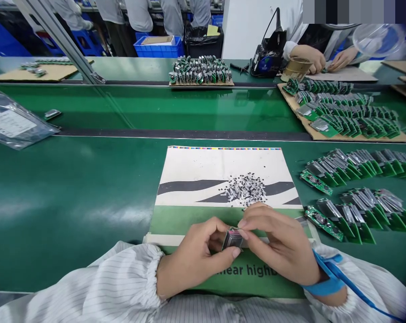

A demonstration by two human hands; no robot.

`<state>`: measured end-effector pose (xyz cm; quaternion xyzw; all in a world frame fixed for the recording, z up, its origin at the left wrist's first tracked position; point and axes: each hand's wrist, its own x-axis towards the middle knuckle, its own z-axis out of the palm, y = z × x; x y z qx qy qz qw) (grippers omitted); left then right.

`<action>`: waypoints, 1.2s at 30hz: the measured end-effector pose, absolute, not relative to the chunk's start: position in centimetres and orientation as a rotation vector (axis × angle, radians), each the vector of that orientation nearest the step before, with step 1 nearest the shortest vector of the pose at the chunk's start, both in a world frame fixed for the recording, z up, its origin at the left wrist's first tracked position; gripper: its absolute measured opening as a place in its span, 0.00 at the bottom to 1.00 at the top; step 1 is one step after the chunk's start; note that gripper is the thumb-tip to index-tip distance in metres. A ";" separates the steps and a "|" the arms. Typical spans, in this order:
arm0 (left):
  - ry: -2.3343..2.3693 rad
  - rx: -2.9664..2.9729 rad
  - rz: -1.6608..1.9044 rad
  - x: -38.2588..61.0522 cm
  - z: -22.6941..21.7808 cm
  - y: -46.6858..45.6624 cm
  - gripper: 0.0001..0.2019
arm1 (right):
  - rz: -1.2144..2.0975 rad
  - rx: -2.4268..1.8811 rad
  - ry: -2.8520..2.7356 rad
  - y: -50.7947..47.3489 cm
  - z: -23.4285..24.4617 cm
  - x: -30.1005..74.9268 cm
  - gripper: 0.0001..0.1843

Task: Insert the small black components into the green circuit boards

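My left hand (199, 253) grips a small circuit board with a dark, screen-like part (233, 238), thumb on its lower edge and fingers behind. My right hand (278, 240), a blue strap (327, 273) around its wrist, pinches at the board's top edge. Whatever lies between those fingertips is too small or hidden to make out. Both hands are above a printed cardboard sheet (179, 220), white and green with dark bands. On it, just beyond my fingers, lies a loose pile of tiny black and clear pieces (246, 188).
Rows of green circuit boards (357, 208) lean together at the right. Beyond them, more boards fill a cardboard tray (305, 123). Another loaded tray (201, 72) stands across the green belt (139, 107). A plastic bag (15, 121) lies at left. A co-worker's hands (310, 58) work at the far right.
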<state>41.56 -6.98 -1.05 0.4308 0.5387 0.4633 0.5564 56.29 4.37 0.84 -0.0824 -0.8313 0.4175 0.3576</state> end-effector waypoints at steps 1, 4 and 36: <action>1.276 1.020 1.090 41.5 -1.1 -7.0 0.10 | 1.047 -0.188 -2.156 4.5 1.0 56.3 0.13; 1.286 1.027 1.090 41.5 -0.9 -6.9 0.10 | 1.012 -0.180 -2.184 4.7 1.2 56.4 0.12; 1.363 1.018 1.090 41.4 -0.6 -7.1 0.10 | 0.760 -0.139 -2.323 4.3 0.9 56.5 0.07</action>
